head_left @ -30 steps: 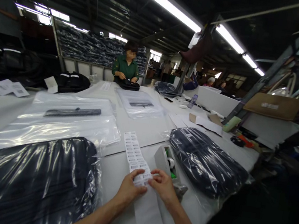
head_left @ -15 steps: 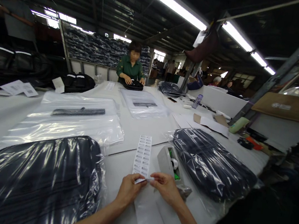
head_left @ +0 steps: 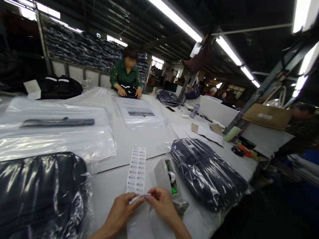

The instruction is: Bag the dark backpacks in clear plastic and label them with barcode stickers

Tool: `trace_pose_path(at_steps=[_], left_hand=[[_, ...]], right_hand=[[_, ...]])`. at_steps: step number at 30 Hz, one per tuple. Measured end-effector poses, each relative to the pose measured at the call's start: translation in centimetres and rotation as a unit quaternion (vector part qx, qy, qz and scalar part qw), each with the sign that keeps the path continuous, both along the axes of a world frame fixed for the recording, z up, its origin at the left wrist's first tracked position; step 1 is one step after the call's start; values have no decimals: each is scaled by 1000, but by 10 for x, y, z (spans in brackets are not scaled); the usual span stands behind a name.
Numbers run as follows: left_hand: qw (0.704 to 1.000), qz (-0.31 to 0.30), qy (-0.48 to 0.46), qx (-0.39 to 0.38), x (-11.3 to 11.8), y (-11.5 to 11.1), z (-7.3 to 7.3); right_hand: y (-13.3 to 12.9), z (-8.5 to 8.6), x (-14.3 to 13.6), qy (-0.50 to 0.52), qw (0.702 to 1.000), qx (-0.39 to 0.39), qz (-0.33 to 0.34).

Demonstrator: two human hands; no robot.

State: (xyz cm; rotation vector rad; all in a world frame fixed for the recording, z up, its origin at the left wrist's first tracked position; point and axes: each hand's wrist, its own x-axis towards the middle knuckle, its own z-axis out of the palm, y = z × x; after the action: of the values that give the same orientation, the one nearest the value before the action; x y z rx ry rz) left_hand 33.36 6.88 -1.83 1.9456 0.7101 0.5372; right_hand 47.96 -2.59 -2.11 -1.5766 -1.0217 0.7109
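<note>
A white strip of printed barcode labels (head_left: 137, 168) lies on the table, its near end bent up at my fingers. My left hand (head_left: 123, 209) pinches the folded edge of the strip between thumb and fingers. Close beside it, my right hand (head_left: 162, 205) is closed at the same edge, its fingertips on a small white piece that I cannot tell apart from the strip. Pale backing paper (head_left: 143, 236) trails below both hands. Just beyond my right hand stands a grey tape dispenser (head_left: 159, 171) with green parts and a white roll.
Dark bags in clear plastic lie at left (head_left: 24, 191) and right (head_left: 208, 174). Flat plastic bags (head_left: 65, 134) are spread behind the left one. Across the table (head_left: 119, 151) a co-worker in green (head_left: 127, 73) handles a black bag. A bottle (head_left: 195, 111) stands farther back.
The view has turned to the right, so the scene sits farther left. Both hands stay at the bent end of the label strip, close together.
</note>
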Motion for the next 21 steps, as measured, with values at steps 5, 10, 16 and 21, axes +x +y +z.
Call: trace_pose_path(at_steps=[5,10,16,21], left_hand=[[998,40,-41,-30,1,-2,3],[997,58,-36,-25,-2,-11,7],[994,113,-2,-7,-2,-15,3],[987,158,23,-11,-2,-20,3]], right_hand=[[1,2,-2,1,1000,9,3],[-6,5,-3,-49,998,12,22],[-1,-13,12,-77,997,-14,-3],[-1,-33,20,-242,966,75,-48]])
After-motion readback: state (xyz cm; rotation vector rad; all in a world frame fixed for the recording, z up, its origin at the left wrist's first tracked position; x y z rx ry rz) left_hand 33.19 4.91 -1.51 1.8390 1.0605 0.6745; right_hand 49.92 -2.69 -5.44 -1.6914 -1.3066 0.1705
